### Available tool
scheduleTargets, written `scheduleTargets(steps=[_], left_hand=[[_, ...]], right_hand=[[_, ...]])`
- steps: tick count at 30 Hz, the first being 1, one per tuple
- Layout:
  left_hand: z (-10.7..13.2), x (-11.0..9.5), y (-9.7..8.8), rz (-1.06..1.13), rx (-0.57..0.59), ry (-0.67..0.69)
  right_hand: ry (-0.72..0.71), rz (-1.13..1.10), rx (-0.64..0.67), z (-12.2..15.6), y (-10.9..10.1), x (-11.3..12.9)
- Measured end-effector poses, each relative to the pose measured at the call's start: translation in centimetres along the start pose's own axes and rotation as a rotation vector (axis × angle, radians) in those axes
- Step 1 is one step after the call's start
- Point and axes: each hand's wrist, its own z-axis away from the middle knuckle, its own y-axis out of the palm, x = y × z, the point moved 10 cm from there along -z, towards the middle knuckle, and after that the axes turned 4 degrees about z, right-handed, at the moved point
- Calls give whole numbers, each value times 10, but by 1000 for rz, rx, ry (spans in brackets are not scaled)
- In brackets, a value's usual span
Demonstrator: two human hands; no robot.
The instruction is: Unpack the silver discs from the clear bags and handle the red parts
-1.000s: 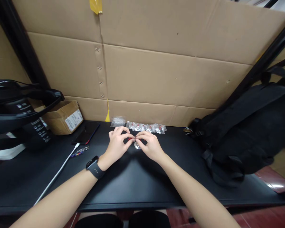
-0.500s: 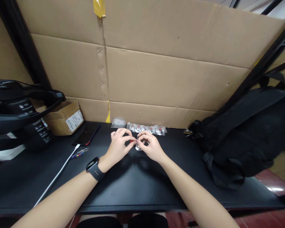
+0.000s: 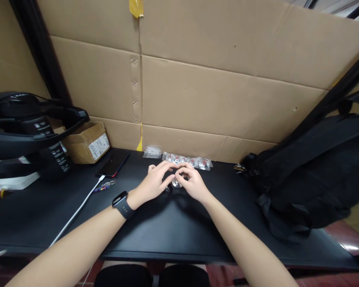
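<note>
A small shiny silver round part [image 3: 176, 183] sits low between my hands, partly covered by fingers. My right hand [image 3: 195, 184] is curled, with its thumb and index finger pinched at the top of this part. From the other side my left hand [image 3: 155, 180] reaches in, its thumb and index finger apart and their tips close to the right fingertips. Just under the left thumb lies a small dark object [image 3: 168, 188], too small to make out. Behind the hands, a row of clear packets [image 3: 193, 161] holds silver parts with red bits.
Clear plastic bags [image 3: 152, 151] lie against the cardboard wall [image 3: 197, 95]. Left are a phone [image 3: 113, 163], white cable [image 3: 77, 211], keychain [image 3: 105, 186], small carton [image 3: 88, 145] and black bottle [image 3: 52, 149]. A black backpack [image 3: 320, 171] fills the right side of the black table [image 3: 167, 235].
The left thumb and index finger have spread apart, and the red piece at their tips no longer shows. The silver part now sits flatter under the right fingers. The view has shifted slightly.
</note>
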Motion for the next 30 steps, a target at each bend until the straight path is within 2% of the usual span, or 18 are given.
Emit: scheduleTargets(steps=[6, 11, 16, 21, 27, 30], left_hand=[[-4, 28, -6, -96, 9, -88], [-2, 42, 0, -159, 227, -54], [6, 44, 10, -131, 382, 19], [8, 42, 13, -141, 390, 23], [11, 32, 19, -175, 422, 49], [8, 33, 17, -202, 388, 41]], right_hand=[[-30, 98, 32, -5, -4, -2], [-188, 294, 221, -1, -2, 8], [-267, 403, 404, 9, 14, 12], [-286, 465, 442, 15, 24, 17], [-249, 468, 458, 17, 25, 12], [-243, 463, 443, 16, 25, 11]])
